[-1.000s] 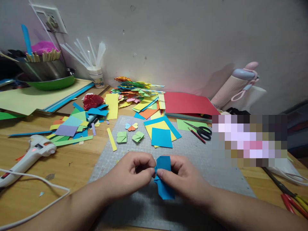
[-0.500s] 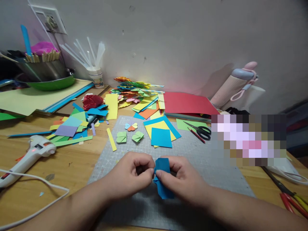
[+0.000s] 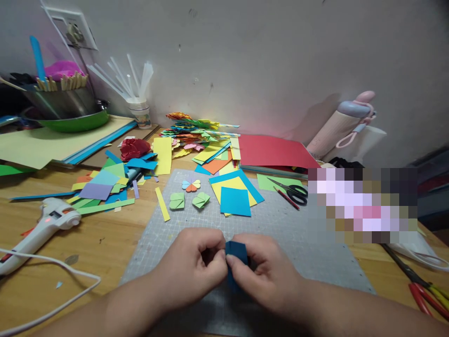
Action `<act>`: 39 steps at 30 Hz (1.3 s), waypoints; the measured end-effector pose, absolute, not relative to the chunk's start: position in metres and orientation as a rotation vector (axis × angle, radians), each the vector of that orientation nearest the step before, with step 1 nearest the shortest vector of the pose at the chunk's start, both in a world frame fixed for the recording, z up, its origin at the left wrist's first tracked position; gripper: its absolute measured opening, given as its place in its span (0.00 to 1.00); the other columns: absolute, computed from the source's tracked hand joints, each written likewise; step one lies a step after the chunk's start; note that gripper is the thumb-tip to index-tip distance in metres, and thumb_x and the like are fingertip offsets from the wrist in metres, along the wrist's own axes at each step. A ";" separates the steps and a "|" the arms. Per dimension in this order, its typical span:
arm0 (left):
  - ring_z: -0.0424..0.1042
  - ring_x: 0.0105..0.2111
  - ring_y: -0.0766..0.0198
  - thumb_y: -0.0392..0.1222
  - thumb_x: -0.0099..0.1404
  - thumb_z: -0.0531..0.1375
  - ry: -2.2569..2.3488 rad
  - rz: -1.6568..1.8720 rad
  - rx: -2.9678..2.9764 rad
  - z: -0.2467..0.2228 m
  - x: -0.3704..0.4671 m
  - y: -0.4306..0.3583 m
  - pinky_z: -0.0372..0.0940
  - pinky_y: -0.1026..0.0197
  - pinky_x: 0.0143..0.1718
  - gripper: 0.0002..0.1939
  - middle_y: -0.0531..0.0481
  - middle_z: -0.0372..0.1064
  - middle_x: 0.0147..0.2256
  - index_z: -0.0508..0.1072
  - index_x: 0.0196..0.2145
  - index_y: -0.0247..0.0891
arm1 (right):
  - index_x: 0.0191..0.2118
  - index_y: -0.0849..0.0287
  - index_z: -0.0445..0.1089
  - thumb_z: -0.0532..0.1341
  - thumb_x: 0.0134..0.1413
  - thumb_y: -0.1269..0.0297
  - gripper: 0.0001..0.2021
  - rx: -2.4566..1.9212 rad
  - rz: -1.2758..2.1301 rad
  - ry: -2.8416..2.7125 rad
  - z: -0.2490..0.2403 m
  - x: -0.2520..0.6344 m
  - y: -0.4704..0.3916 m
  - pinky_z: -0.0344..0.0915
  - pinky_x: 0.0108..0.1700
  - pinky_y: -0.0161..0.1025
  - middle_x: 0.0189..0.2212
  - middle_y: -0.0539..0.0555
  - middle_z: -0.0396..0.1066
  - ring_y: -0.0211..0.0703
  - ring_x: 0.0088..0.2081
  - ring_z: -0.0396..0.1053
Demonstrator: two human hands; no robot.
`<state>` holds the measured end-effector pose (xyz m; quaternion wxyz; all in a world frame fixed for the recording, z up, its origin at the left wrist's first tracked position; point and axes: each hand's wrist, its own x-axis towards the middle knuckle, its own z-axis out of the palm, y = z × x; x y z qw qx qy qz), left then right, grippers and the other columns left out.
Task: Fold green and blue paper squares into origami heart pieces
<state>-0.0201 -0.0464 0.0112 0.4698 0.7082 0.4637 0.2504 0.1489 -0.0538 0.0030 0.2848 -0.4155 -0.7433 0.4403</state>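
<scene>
A folded blue paper is held upright above the grey cutting mat. My right hand pinches it, thumb in front and fingers behind. At its left edge, my left hand is closed with thumb and fingertip together on the paper's edge. Beyond the hands lie two folded green paper pieces, one a clover shape and the other tilted. Behind them is a multicoloured petal piece. A blue square rests on yellow and blue sheets.
On the left are a white glue gun with its cable and a heap of paper scraps. Black scissors and a red pencil lie at the mat's back right. Red-handled scissors sit far right. A red sheet lies near the wall.
The blue paper has tilted and dropped slightly, and less of its face shows. Both hands have moved a little lower and closer together, still holding it.
</scene>
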 end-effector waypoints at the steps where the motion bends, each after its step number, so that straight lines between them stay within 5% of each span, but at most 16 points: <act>1: 0.52 0.22 0.68 0.36 0.56 0.54 1.106 0.662 1.682 0.013 -0.021 -0.046 0.49 0.66 0.23 0.09 0.58 0.51 0.19 0.59 0.19 0.37 | 0.22 0.59 0.58 0.55 0.53 0.65 0.10 -1.115 1.279 -1.888 0.004 0.149 -0.053 0.53 0.26 0.34 0.20 0.46 0.55 0.35 0.24 0.53; 6: 0.56 0.24 0.68 0.43 0.60 0.56 0.867 0.768 1.240 0.012 -0.026 -0.038 0.52 0.66 0.26 0.08 0.56 0.57 0.23 0.66 0.27 0.36 | 0.29 0.61 0.68 0.62 0.50 0.57 0.11 -1.020 1.824 -1.333 0.009 0.148 -0.048 0.59 0.25 0.31 0.22 0.47 0.62 0.33 0.24 0.57; 12: 0.52 0.22 0.70 0.46 0.59 0.61 0.689 0.699 1.052 0.006 -0.028 -0.035 0.47 0.67 0.24 0.11 0.57 0.56 0.22 0.65 0.30 0.35 | 0.29 0.60 0.74 0.65 0.50 0.58 0.10 -0.825 1.960 -1.172 0.011 0.148 -0.047 0.64 0.29 0.30 0.22 0.47 0.66 0.31 0.23 0.60; 30: 0.50 0.26 0.68 0.45 0.64 0.55 0.702 0.626 1.268 0.009 -0.030 -0.037 0.48 0.65 0.27 0.11 0.58 0.52 0.24 0.62 0.28 0.37 | 0.27 0.62 0.67 0.64 0.51 0.58 0.12 -0.902 1.892 -1.250 0.006 0.152 -0.049 0.55 0.24 0.27 0.20 0.45 0.58 0.30 0.22 0.53; 39: 0.52 0.24 0.68 0.46 0.63 0.56 0.671 0.647 1.176 0.004 -0.030 -0.039 0.48 0.65 0.27 0.12 0.57 0.55 0.23 0.62 0.26 0.36 | 0.28 0.62 0.72 0.64 0.51 0.59 0.10 -0.838 1.987 -1.184 0.006 0.150 -0.050 0.58 0.27 0.28 0.21 0.47 0.62 0.31 0.23 0.57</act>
